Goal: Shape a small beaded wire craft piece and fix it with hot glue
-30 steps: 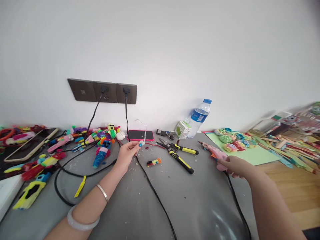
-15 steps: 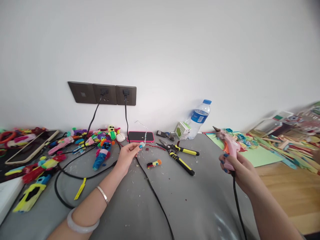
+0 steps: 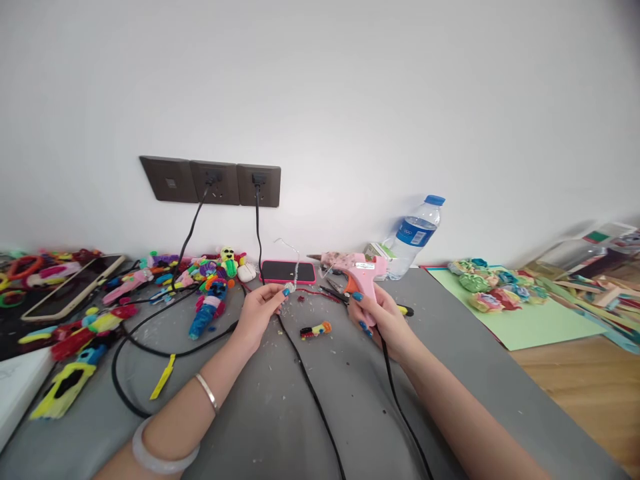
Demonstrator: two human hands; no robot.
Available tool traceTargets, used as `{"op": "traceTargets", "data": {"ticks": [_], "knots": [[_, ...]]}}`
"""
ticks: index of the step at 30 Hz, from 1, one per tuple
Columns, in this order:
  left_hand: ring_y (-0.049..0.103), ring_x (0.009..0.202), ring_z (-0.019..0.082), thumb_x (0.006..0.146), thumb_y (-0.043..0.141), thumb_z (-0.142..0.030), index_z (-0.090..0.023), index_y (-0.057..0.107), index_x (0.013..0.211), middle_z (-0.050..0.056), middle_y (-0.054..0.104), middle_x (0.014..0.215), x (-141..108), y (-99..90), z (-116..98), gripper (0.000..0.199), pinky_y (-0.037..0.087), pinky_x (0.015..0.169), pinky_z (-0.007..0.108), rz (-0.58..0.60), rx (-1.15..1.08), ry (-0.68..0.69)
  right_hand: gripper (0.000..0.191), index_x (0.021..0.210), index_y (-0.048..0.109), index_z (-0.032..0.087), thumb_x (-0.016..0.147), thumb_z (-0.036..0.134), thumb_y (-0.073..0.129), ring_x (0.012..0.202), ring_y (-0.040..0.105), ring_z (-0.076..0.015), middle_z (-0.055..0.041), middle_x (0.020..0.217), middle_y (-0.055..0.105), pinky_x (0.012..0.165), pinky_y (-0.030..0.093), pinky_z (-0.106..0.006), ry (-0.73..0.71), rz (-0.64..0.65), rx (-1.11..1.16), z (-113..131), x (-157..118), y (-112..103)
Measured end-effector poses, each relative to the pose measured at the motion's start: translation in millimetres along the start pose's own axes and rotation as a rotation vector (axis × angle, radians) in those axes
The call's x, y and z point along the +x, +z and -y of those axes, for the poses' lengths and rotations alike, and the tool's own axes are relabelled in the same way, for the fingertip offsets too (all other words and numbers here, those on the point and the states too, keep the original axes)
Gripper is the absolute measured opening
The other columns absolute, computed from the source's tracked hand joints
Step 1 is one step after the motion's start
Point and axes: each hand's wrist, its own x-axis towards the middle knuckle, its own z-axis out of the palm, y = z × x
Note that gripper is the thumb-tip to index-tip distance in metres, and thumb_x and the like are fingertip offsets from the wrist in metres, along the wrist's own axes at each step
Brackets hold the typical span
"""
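Observation:
My left hand [image 3: 264, 312] is closed in a pinch on a small whitish piece with a thin, curved, silvery strand [image 3: 297, 263] rising from it. Its exact kind I cannot make out. My right hand [image 3: 383, 317] is wrapped round the handle of a pink glue gun [image 3: 361, 268], whose nozzle points left toward the strand, apart from it. A black cord hangs down from the handle. Behind the glue gun lie pliers with black and yellow handles [image 3: 406, 311], mostly hidden. A small yellow, orange and black pipe-cleaner piece [image 3: 316, 329] lies on the grey table [image 3: 280, 413] between my hands.
Colourful pipe-cleaner figures [image 3: 207, 310] and a large phone [image 3: 75, 287] lie at the left. A pink-cased phone [image 3: 288, 271] lies by the wall. At the back right lean a water bottle [image 3: 416, 237] and a small box. Crinkled flowers [image 3: 505, 298] rest on green paper [image 3: 545, 327]. Black cords cross the table.
My right hand has brought the glue gun leftward from the green paper to near my left hand, now covering much of the pliers. My left hand keeps its pinch. The view has shifted slightly.

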Motion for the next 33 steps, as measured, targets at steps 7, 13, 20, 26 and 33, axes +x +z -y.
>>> {"op": "traceTargets", "data": {"ticks": [7, 13, 20, 26, 33], "knots": [[0.049, 0.059, 0.012, 0.062, 0.081, -0.039, -0.016, 0.073, 0.077, 0.002, 0.064, 0.068, 1, -1.0, 5, 0.028, 0.039, 0.054, 0.024, 0.013, 0.06, 0.056, 0.032, 0.091, 0.057, 0.018, 0.09, 0.049, 0.052, 0.039, 0.029, -0.0102, 0.0058, 0.042, 0.046, 0.044, 0.024, -0.026, 0.004, 0.14, -0.067, -27, -6, -6], [0.047, 0.059, 0.011, 0.063, 0.079, -0.037, -0.017, 0.071, 0.075, 0.0, 0.06, 0.067, 0, 0.6, 4, 0.025, 0.038, 0.054, 0.022, 0.023, 0.093, 0.072, 0.035, 0.086, 0.055, 0.018, 0.092, 0.052, 0.049, 0.041, 0.031, -0.0102, 0.0053, 0.044, 0.049, 0.047, 0.027, -0.026, -0.023, 0.237, -0.133, -43, -1, -6], [0.047, 0.058, 0.011, 0.066, 0.076, -0.038, -0.018, 0.068, 0.075, -0.002, 0.057, 0.064, 1, -0.6, 6, 0.024, 0.039, 0.054, 0.023, 0.037, 0.119, 0.087, 0.037, 0.075, 0.049, 0.02, 0.094, 0.052, 0.047, 0.043, 0.032, -0.0109, 0.0054, 0.044, 0.047, 0.052, 0.029, -0.028, -0.038, 0.243, -0.163, -48, 1, -5], [0.046, 0.057, 0.011, 0.066, 0.076, -0.039, -0.018, 0.068, 0.074, -0.002, 0.056, 0.063, 0, -0.5, 7, 0.024, 0.039, 0.054, 0.023, 0.041, 0.124, 0.105, 0.037, 0.077, 0.051, 0.02, 0.094, 0.052, 0.047, 0.042, 0.031, -0.0106, 0.0064, 0.043, 0.046, 0.051, 0.028, -0.027, -0.026, 0.24, -0.169, -47, 1, -4], [0.046, 0.058, 0.011, 0.068, 0.075, -0.038, -0.018, 0.067, 0.075, -0.002, 0.055, 0.064, 0, -0.1, 6, 0.023, 0.039, 0.054, 0.022, 0.05, 0.131, 0.119, 0.044, 0.062, 0.042, 0.022, 0.094, 0.052, 0.046, 0.044, 0.031, -0.0108, 0.0047, 0.043, 0.044, 0.053, 0.03, -0.028, -0.043, 0.256, -0.19, -44, 1, -3]]}}
